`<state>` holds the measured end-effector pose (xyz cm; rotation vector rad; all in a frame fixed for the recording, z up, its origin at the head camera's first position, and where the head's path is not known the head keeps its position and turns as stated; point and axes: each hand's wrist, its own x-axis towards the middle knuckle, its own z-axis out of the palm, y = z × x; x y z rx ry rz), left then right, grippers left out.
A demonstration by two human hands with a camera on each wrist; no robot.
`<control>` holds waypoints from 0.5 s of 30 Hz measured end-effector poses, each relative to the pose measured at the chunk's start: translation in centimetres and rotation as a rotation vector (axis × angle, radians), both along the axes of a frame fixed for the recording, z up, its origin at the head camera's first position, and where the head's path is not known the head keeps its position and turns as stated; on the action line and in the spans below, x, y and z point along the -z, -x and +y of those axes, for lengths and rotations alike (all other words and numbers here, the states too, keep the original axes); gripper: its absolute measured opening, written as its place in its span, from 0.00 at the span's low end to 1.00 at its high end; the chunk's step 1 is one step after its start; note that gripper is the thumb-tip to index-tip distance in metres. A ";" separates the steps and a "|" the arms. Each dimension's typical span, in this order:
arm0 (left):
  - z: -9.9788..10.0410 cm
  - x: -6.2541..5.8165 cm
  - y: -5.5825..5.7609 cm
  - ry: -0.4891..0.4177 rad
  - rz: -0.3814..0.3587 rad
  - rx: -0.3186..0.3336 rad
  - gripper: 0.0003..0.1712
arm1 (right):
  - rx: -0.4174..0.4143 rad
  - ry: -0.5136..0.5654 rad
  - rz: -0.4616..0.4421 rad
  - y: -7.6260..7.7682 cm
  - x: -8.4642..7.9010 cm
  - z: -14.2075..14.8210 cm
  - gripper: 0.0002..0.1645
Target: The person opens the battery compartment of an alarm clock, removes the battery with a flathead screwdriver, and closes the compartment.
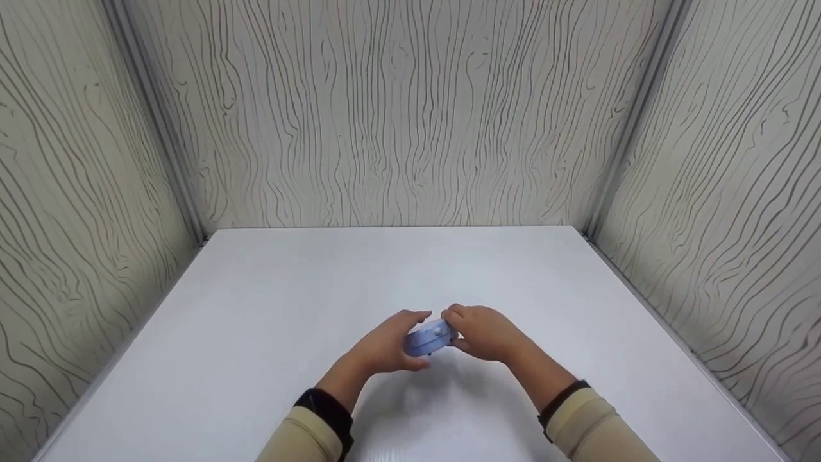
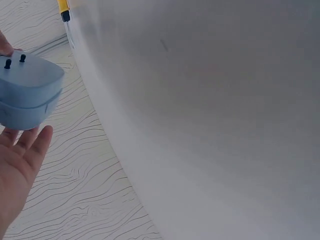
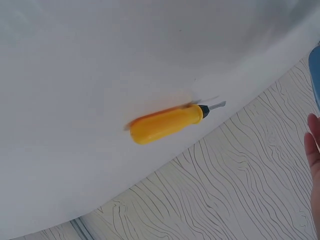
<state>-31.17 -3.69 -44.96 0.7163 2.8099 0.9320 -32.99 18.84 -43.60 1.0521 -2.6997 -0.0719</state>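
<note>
The blue case (image 1: 426, 340) is held clear of the bench (image 1: 276, 289), right of centre in the lower part of the head view, its shadow falling beneath it. The right hand (image 1: 484, 332) pinches its right end between thumb and curled fingers. The left hand (image 1: 385, 343) is spread around the left end, thumb and fingers well apart; whether it presses on the case I cannot tell. So the right-hand pinch probably carries most of the weight, and if it slackened, the case could tip to the left and drop. Its smooth, rounded sides would likely make a slip easier. Two black pegs (image 2: 22, 58) stand out from one face, at the left of the left wrist view; they could snag a finger or take the knock in a fall. The seam (image 2: 30, 107) running round the side might part if the two ends were twisted unevenly. The screwdriver (image 3: 165, 126) lies loose in the middle of the right wrist view, its tip towards the bench's edge; a brush from a sleeve (image 1: 590, 423) could set it rolling.
</note>
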 end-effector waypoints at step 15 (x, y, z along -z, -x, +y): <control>1.3 0.4 -1.1 0.146 0.433 -0.084 0.27 | -0.028 0.016 0.048 0.4 0.5 0.7 0.23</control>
